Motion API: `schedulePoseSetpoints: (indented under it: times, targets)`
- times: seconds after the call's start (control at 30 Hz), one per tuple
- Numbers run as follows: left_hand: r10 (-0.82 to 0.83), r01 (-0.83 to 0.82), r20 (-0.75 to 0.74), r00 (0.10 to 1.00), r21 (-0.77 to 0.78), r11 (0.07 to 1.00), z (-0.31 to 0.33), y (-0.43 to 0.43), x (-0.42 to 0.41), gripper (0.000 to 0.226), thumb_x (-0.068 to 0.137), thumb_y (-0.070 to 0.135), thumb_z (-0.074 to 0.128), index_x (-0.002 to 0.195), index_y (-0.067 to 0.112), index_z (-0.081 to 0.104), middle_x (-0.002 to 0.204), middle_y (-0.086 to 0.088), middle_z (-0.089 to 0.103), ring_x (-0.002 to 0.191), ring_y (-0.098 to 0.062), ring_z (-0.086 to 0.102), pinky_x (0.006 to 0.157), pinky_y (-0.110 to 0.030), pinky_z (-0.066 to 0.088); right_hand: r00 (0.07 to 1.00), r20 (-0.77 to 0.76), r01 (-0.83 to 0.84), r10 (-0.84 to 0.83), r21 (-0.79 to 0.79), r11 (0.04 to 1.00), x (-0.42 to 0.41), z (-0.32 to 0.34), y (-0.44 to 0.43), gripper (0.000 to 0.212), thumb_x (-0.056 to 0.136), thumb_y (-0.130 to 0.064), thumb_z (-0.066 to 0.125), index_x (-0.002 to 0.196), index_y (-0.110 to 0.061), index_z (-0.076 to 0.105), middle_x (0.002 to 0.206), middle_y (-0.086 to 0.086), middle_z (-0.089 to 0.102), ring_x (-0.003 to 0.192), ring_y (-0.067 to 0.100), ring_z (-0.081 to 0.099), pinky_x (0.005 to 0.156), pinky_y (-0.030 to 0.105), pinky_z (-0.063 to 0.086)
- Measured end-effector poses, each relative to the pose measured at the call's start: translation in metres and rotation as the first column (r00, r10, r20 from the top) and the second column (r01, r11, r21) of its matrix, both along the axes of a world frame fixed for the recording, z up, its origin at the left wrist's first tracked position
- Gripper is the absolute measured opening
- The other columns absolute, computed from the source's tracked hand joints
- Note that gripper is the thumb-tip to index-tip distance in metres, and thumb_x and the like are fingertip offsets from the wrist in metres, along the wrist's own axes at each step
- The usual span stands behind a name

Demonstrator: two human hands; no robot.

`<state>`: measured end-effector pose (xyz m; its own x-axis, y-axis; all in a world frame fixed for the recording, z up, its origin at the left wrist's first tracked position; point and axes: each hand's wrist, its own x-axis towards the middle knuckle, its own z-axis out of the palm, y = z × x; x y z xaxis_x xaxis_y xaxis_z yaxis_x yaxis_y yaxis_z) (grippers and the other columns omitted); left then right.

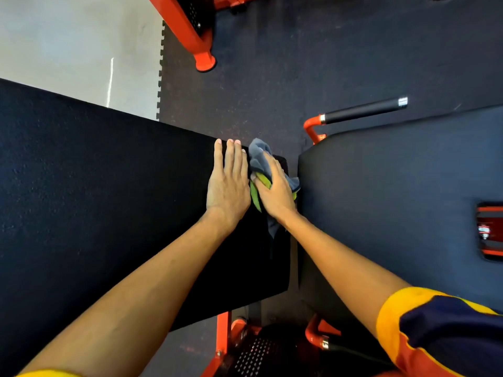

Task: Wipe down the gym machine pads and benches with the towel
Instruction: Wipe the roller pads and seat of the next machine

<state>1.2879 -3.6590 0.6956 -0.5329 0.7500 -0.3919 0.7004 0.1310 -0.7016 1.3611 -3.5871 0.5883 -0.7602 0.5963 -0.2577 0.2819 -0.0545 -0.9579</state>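
A black upholstered bench pad (pixel 109 186) is seen, matt and coarsely grained. The dark rectangular seat pad (pixel 381 200) is shown smoother, with a faint sheen. Soft, fuzzy weave is noted on the grey-and-green cloth towel (pixel 259 157), glossy paint on the orange metal frame (pixel 190 42), and a matt finish on the black tubular handle grip (pixel 362 112)

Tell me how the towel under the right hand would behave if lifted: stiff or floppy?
Probably floppy: the towel lies bunched in soft folds under the right hand, one corner past the pad end. Likely light, being thin cloth; crumpled, it should not roll.
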Motion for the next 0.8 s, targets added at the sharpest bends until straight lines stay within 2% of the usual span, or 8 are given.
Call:
schedulePoseSetpoints:
  times: [0.07,0.17,0.3,0.43,0.5,0.57,0.7,0.8]
  targets:
    - [-0.001,0.002,-0.012,1.0,0.006,1.0,-0.002,0.001,0.0,0.066,0.107,0.036,0.007,0.158,-0.006,-0.001,0.167,-0.029,0.001,0.155,-0.047,-0.001,0.121,-0.066,0.002,0.998,0.064,0.028,-0.028,-0.003,1.0,0.006,-0.03,0.003,0.062,0.1,-0.022,0.064,0.157,-0.021,0.039,0.158,0.002,0.044,0.145,0.017,0.041,0.121,0.033,0.033]
    - [-0.011,0.011,-0.023,1.0,0.007,1.0,-0.004,0.003,0.0,0.068,0.108,0.038,0.01,0.158,-0.007,0.0,0.166,-0.03,0.002,0.155,-0.047,0.0,0.122,-0.066,0.002,0.948,0.263,0.206,-0.18,-0.078,0.975,-0.011,-0.057,0.023,0.059,0.101,-0.032,0.059,0.156,-0.027,0.04,0.157,-0.002,0.042,0.142,0.022,0.045,0.118,0.042,0.037]
    - [-0.009,0.009,-0.029,1.0,0.006,1.0,-0.005,0.004,0.0,0.069,0.107,0.038,0.012,0.158,-0.008,0.001,0.166,-0.03,0.002,0.154,-0.047,0.001,0.122,-0.066,0.003,0.88,0.452,0.224,-0.146,-0.124,0.967,-0.046,-0.052,0.055,0.054,0.101,-0.037,0.052,0.153,-0.03,0.042,0.152,0.005,0.047,0.135,0.032,0.05,0.109,0.04,0.041]
    - [0.004,-0.004,-0.028,1.0,0.007,1.0,-0.009,0.009,0.001,0.068,0.107,0.037,0.011,0.158,-0.007,0.001,0.166,-0.03,0.003,0.154,-0.048,0.002,0.121,-0.067,0.003,0.948,0.318,0.024,0.009,-0.102,0.994,-0.059,-0.035,0.071,0.063,0.086,-0.053,0.056,0.147,-0.037,0.052,0.146,-0.003,0.059,0.134,0.025,0.053,0.113,0.042,0.041]
    - [0.013,-0.012,-0.023,1.0,0.015,1.0,-0.012,0.012,0.001,0.068,0.107,0.036,0.011,0.158,-0.008,0.001,0.167,-0.028,0.004,0.154,-0.047,0.003,0.12,-0.067,0.003,0.98,0.182,-0.061,0.077,-0.092,0.994,-0.068,-0.032,0.071,0.062,0.085,-0.049,0.062,0.144,-0.032,0.057,0.141,-0.007,0.064,0.132,0.018,0.056,0.115,0.039,0.04]
    - [0.018,-0.017,-0.016,1.0,0.017,1.0,-0.015,0.014,0.002,0.068,0.107,0.036,0.01,0.158,-0.007,0.002,0.167,-0.028,0.005,0.154,-0.047,0.004,0.12,-0.068,0.002,0.983,0.144,-0.108,0.117,-0.072,0.992,-0.075,-0.035,0.072,0.057,0.085,-0.049,0.065,0.139,-0.03,0.062,0.134,-0.01,0.067,0.128,0.015,0.059,0.112,0.038,0.043]
    - [0.029,-0.029,0.0,1.0,0.022,0.999,-0.02,0.016,0.0,0.071,0.107,0.042,0.012,0.159,-0.006,0.004,0.166,-0.027,0.009,0.154,-0.048,0.004,0.119,-0.07,-0.001,0.933,0.331,-0.123,0.143,-0.08,0.989,-0.083,-0.065,0.09,0.07,0.077,-0.066,0.055,0.137,-0.031,0.065,0.131,0.001,0.071,0.125,0.025,0.062,0.106,0.042,0.049]
    - [0.024,-0.025,0.008,1.0,0.021,0.999,-0.022,0.018,-0.001,0.074,0.106,0.045,0.014,0.159,-0.006,0.005,0.166,-0.028,0.008,0.154,-0.048,0.004,0.119,-0.069,0.0,0.846,0.504,-0.089,0.174,-0.189,0.978,-0.096,-0.083,0.108,0.068,0.088,-0.061,0.053,0.14,-0.017,0.062,0.142,0.013,0.062,0.131,0.036,0.056,0.109,0.044,0.046]
